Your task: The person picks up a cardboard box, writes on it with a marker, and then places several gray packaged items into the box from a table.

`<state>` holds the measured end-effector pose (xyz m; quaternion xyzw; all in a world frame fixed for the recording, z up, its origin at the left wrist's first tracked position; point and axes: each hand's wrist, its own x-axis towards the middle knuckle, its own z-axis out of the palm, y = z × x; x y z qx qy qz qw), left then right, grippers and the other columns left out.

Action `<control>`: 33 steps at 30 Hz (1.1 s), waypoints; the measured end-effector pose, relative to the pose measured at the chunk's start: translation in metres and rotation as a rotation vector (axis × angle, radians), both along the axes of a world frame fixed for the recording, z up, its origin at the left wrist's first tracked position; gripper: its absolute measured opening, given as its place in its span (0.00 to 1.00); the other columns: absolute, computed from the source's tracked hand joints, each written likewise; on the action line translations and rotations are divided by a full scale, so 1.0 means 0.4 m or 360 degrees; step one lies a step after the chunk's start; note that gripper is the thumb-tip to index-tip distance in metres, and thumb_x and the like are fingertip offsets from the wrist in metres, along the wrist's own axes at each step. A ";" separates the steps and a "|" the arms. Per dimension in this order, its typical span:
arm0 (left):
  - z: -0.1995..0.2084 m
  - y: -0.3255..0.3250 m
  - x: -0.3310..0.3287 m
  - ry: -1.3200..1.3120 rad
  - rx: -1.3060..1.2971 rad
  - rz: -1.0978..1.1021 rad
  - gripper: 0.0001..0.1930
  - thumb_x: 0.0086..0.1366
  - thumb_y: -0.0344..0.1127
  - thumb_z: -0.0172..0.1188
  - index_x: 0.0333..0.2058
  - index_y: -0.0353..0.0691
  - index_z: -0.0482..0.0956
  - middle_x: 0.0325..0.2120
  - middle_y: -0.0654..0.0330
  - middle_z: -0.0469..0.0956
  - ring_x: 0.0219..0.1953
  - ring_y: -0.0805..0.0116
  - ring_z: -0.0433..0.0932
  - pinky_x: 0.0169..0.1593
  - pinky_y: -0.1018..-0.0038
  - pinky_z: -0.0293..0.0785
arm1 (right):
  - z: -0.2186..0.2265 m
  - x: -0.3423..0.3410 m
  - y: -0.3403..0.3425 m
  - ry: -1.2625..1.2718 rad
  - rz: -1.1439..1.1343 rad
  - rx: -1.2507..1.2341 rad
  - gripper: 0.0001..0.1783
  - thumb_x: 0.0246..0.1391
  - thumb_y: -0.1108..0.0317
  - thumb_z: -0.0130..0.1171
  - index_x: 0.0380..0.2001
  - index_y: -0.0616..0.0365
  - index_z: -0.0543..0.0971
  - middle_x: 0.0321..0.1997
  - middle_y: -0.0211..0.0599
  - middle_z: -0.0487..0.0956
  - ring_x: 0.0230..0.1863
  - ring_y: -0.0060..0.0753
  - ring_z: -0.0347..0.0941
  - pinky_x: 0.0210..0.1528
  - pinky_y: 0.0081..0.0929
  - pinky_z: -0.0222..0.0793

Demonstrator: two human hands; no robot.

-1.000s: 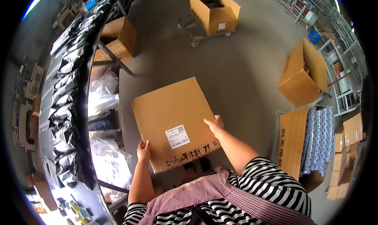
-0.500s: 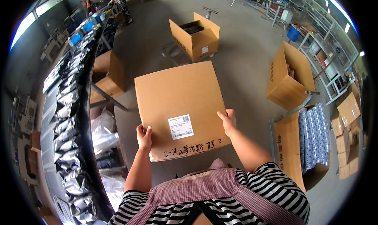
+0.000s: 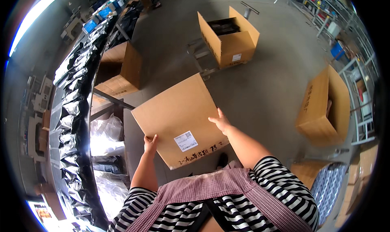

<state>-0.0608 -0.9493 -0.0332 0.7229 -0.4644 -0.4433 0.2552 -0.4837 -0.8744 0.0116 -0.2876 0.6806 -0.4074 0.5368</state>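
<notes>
Two hands [image 3: 150, 143] [image 3: 221, 123] on one carton [image 3: 177, 115]

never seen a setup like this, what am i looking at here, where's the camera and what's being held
There is no machine here: these are a person's own bare hands. The view comes from the left of two wide fisheye cameras worn on the head, looking down, so straight edges bend near the rim and the forearms come in from below.

The left hand and right hand hold a brown carton by opposite sides, thumbs on its upper face. It bears a white label and black handwriting.

On the person's left, black plastic packages lie in a row along a dark table. Ahead, an open carton sits on a wheeled frame; bluish patterned rolls stand at the lower right.
</notes>
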 end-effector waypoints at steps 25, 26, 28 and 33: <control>0.036 -1.056 -0.923 -0.1273 0.0292 -0.0926 0.39 0.67 0.66 0.51 0.71 0.58 0.57 0.65 0.55 0.66 0.68 0.54 0.62 0.69 0.52 0.55 | -0.092 -0.255 -0.566 0.0632 0.1862 0.0172 0.50 0.52 0.46 0.64 0.72 0.57 0.59 0.81 0.41 0.45 0.78 0.47 0.48 0.75 0.42 0.52; 0.013 -1.060 -0.957 -0.1404 0.0231 -0.0942 0.34 0.66 0.63 0.53 0.66 0.56 0.65 0.60 0.55 0.70 0.65 0.55 0.66 0.66 0.55 0.59 | -0.097 -0.307 -0.591 0.0501 0.1848 0.0193 0.47 0.54 0.48 0.65 0.72 0.57 0.60 0.79 0.42 0.50 0.78 0.45 0.48 0.76 0.41 0.51; -0.039 -1.067 -0.936 -0.1546 0.0000 -0.0868 0.23 0.65 0.56 0.56 0.53 0.51 0.76 0.52 0.57 0.75 0.58 0.55 0.71 0.60 0.57 0.65 | -0.136 -0.419 -0.655 0.0220 0.1341 0.0065 0.41 0.56 0.51 0.64 0.69 0.56 0.65 0.75 0.43 0.61 0.77 0.45 0.51 0.77 0.41 0.48; -0.090 -1.093 -0.922 -0.1581 -0.0216 -0.0762 0.11 0.61 0.43 0.58 0.39 0.47 0.80 0.42 0.58 0.76 0.51 0.54 0.73 0.56 0.57 0.66 | -0.128 -0.720 -1.002 0.1819 0.1138 -0.0552 0.31 0.57 0.63 0.60 0.64 0.56 0.71 0.70 0.43 0.67 0.73 0.44 0.58 0.75 0.55 0.47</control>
